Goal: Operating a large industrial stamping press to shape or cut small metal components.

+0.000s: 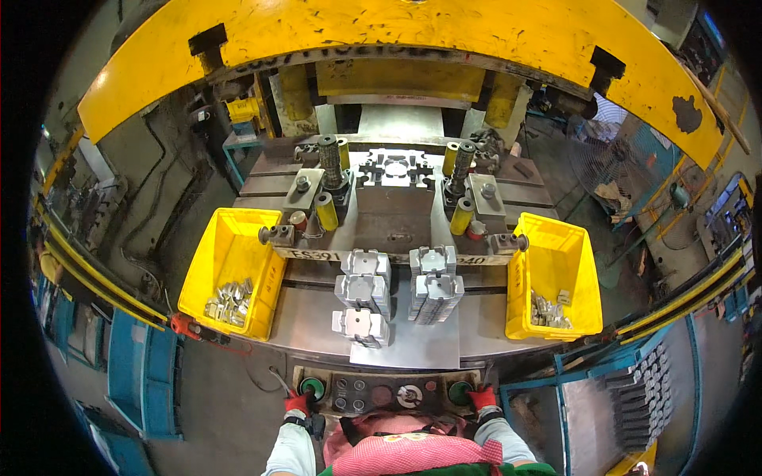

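Observation:
In a red glove, my left hand (pixel 298 402) is at the left end of a control panel (pixel 367 382), against a round green push button (pixel 312 388). My right hand (pixel 481 397), gloved the same way, is at the panel's right end beside another green push button (pixel 459 393). The fingers of both hands are too small and partly hidden to make out their grip. Beyond the panel, stacks of silvery stamped metal parts (pixel 361 324) stand on a metal plate (pixel 405 349). A similar flat part (pixel 397 168) lies in the die (pixel 394 218) of the press.
Yellow bins with small metal pieces stand at left (pixel 270 309) and right (pixel 517 309) of the die. A yellow press beam (pixel 413 28) spans overhead. Guide posts (pixel 329 159) rise from the die. A rack (pixel 583 404) with rows of parts is at lower right; a fan (pixel 611 166) stands farther back.

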Demonstrator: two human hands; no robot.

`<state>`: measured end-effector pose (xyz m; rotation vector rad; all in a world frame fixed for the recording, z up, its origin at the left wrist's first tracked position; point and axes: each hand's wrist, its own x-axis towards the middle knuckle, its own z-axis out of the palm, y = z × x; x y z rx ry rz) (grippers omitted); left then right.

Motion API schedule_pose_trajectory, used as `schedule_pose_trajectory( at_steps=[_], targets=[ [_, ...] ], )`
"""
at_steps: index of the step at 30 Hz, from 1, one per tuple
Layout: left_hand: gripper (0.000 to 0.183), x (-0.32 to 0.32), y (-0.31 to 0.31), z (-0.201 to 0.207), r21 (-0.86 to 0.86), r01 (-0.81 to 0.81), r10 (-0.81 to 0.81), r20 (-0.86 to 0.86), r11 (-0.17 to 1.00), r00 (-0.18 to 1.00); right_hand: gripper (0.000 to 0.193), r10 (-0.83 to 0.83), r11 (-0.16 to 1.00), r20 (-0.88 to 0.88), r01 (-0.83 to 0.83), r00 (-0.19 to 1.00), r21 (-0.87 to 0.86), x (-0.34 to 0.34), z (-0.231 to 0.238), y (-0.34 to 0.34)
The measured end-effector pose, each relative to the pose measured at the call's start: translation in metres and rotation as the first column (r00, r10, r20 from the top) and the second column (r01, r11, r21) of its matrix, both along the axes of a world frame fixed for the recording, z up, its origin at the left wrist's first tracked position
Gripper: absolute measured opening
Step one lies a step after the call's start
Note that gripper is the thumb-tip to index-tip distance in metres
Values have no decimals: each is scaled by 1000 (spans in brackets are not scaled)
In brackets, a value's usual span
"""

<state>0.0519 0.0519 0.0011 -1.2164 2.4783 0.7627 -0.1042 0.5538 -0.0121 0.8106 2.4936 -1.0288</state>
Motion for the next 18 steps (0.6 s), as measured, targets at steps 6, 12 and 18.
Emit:
schedule_pose_trajectory(
  at_steps=[6,12,18],
  targets=[
    [87,-8,7,8,295,-563,617,-135,772,775,86,51,994,-77,-44,996,98,1,11,-4],
    [88,-7,3,-5,260,-565,612,-165,783,773,81,40,997,-22,-39,999,60,1,11,-3],
    [88,-6,-5,-21,419,-668,775,-168,616,609,81,7,1000,-17,-7,1000,14,-1,20,-8]
  ],
)
